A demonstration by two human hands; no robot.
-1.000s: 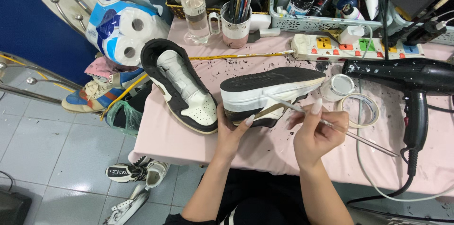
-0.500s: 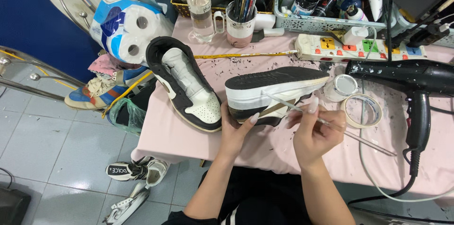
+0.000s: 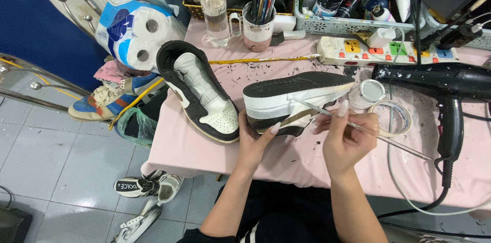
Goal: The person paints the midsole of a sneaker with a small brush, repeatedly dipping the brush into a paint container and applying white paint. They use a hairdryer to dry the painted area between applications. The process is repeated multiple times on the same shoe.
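Gripping the upturned sneaker (image 3: 294,100) and thin brush (image 3: 358,126) near the table edge (image 3: 174,164), both hands clamped.

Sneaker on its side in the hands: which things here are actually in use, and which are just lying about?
In use:
left hand steadying the tipped sneaker
right hand holding a thin brush

Lying about:
second sneaker
hair dryer
tape roll
power strip
small open jar
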